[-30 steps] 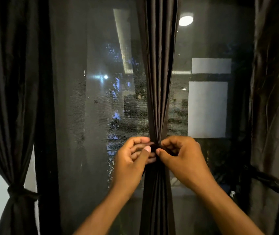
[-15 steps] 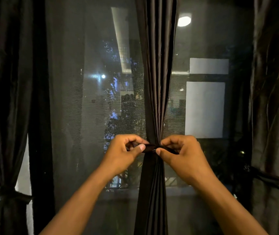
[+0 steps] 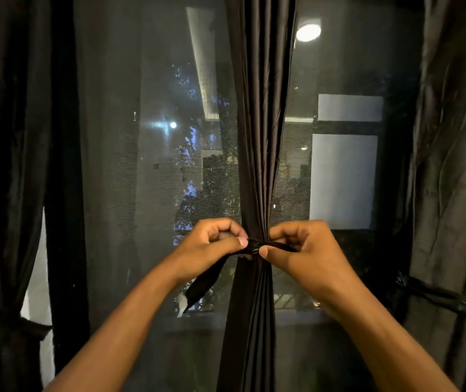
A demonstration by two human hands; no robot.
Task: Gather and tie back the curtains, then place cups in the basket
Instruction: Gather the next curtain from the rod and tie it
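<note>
Middle dark curtain (image 3: 258,137) is bunched into a narrow column, cinched at the waist by a dark fabric tie-back (image 3: 206,281), loose end dangling lower-left.

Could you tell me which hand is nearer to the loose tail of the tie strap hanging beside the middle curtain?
Left. The left hand pinches the strap right above the loose tail, which hangs beneath it. The right hand grips the strap's other end across the middle curtain.

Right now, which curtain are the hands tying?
The middle curtain. Both hands, left and right, pinch its tie. The left curtain is already tied.
</note>
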